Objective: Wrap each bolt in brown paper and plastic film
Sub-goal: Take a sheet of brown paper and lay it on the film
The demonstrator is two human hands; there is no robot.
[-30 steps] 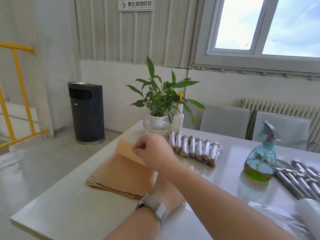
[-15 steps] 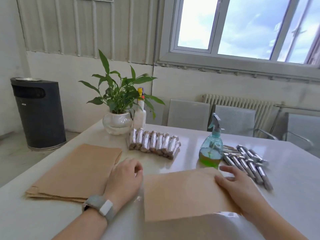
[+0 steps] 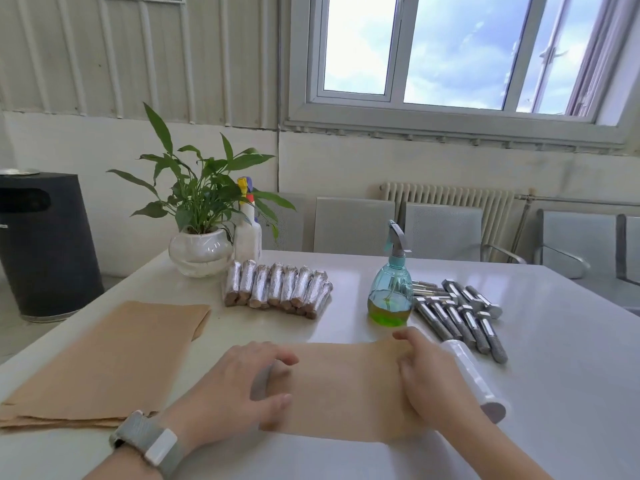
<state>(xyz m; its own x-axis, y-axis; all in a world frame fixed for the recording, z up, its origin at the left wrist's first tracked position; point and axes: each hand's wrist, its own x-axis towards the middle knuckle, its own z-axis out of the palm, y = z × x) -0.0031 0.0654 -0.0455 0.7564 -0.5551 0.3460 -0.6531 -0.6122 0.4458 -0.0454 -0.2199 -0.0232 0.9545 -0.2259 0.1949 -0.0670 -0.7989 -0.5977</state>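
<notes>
A single sheet of brown paper (image 3: 343, 389) lies flat on the white table (image 3: 561, 375) in front of me. My left hand (image 3: 242, 393) rests on its left edge with fingers spread. Along the sheet's right edge lies my right hand (image 3: 429, 379), fingers straight. A roll of plastic film (image 3: 474, 375) lies just right of that hand. Several bare steel bolts (image 3: 460, 313) lie in a pile at the right. A row of several wrapped bolts (image 3: 277, 289) sits at the back centre. A stack of brown paper sheets (image 3: 107, 358) lies at the left.
A teal spray bottle (image 3: 391, 289) with green liquid stands between the wrapped bolts and the bare ones. At the table's far left corner are a potted plant (image 3: 201, 216) in a glass bowl and a white bottle (image 3: 247, 230). Chairs (image 3: 353, 223) line the far side.
The view has swung right from the paper stack. One sheet came off the stack and now lies in front of me. Both hands have come down onto it, flattening it.
</notes>
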